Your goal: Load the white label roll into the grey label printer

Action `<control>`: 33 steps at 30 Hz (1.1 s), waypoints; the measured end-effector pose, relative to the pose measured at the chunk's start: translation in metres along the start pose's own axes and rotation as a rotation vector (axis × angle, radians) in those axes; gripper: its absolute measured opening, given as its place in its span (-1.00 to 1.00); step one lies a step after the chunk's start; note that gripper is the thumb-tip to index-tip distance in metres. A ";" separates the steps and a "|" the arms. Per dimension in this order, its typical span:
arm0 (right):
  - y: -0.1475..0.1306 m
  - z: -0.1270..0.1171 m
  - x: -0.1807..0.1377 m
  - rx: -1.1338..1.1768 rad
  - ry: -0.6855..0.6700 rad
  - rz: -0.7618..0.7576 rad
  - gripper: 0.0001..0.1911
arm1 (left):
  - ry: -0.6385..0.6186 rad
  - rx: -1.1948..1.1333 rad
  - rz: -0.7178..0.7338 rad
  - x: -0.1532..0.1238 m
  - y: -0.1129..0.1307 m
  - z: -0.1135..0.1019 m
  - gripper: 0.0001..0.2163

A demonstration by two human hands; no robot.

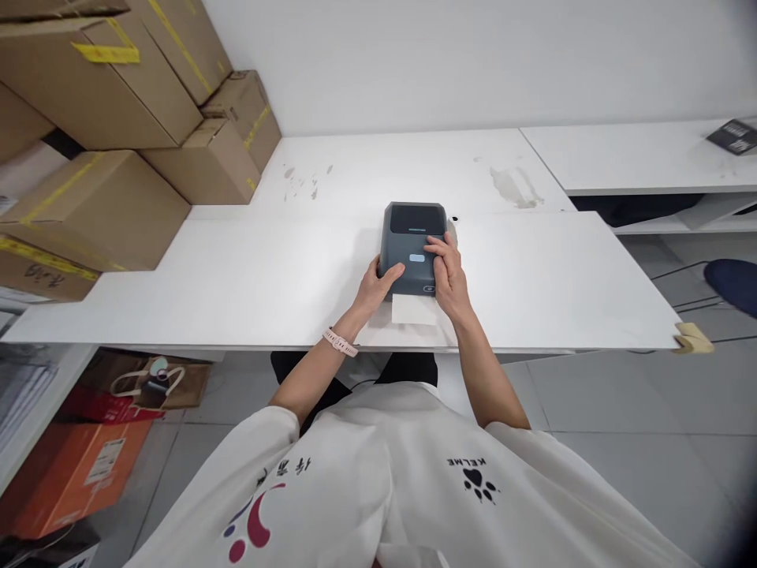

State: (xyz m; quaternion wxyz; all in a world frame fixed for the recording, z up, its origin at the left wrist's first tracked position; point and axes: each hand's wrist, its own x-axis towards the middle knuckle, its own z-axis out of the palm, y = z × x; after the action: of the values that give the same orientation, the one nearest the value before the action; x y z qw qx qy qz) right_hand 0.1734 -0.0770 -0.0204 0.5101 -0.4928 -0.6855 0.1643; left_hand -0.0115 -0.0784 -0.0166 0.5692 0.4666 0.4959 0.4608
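A dark grey label printer stands on the white table in front of me, with a black panel on top and a small lit display. A strip of white label paper sticks out of its near side. My left hand grips the printer's left side, thumb on the top and the other fingers hidden along the side. My right hand holds the right side, with fingers bent over the top near the display. Just beyond the right fingers, a small whitish thing with a black spot shows partly; its kind is unclear.
Cardboard boxes are stacked on the table's left end. The white table has stains toward the back. A tan corner guard sits on its right front corner. At far right are a black box and a dark blue seat.
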 end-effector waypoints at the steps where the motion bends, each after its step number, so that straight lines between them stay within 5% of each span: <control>1: -0.001 0.000 0.000 0.017 0.006 0.006 -0.54 | 0.041 0.026 -0.027 -0.011 -0.004 -0.001 -0.31; 4: -0.003 0.000 -0.001 0.041 0.017 0.024 -0.58 | 0.279 0.141 -0.111 -0.047 -0.019 0.000 -0.38; 9: -0.006 -0.001 -0.001 -0.013 0.016 0.016 -0.60 | -0.089 -0.156 -0.332 -0.066 -0.020 0.011 -0.52; 13: -0.005 -0.004 -0.001 -0.061 0.001 -0.028 -0.57 | -0.108 -0.176 -0.247 -0.058 -0.004 0.016 -0.56; 18: -0.010 -0.012 -0.002 -0.272 -0.071 -0.094 -0.48 | -0.141 0.004 -0.204 -0.064 -0.012 -0.004 -0.55; 24: -0.021 -0.016 0.000 -0.482 -0.112 -0.114 -0.60 | 0.222 0.092 0.073 -0.044 -0.003 -0.022 -0.65; 28: -0.017 -0.012 -0.022 -0.389 -0.069 -0.021 -0.54 | 0.105 0.117 0.039 -0.031 0.011 -0.014 -0.44; 33: -0.006 -0.007 -0.055 -0.167 0.102 0.270 -0.40 | -0.024 0.109 0.008 -0.032 0.012 -0.004 -0.31</control>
State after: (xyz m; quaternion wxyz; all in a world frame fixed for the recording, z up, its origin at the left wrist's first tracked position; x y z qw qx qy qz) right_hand 0.1758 -0.1282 -0.0423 0.4748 -0.6290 -0.5974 0.1484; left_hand -0.0193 -0.1078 -0.0006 0.5471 0.5045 0.5113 0.4298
